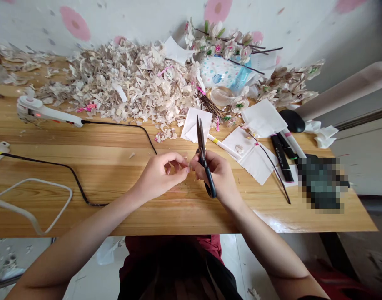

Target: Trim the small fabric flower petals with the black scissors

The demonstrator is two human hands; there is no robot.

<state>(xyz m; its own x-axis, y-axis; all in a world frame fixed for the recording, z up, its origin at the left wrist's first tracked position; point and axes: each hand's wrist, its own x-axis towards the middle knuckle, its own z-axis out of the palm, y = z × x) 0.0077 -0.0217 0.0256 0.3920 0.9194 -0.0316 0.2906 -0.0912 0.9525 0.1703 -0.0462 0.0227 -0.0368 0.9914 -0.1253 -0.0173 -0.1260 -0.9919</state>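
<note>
From my end, the right hand [217, 175] is closed around black scissors [203, 154], blades up, held right beside the pinched left hand [158, 177] near the wooden table's [184, 218] front edge, keeping the tips close. I can't tell if that pinch holds anything.

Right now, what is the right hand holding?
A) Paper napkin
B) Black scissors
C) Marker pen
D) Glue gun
B: the right hand closes around the handles of the black scissors, whose blades point up and away from the person.
</note>
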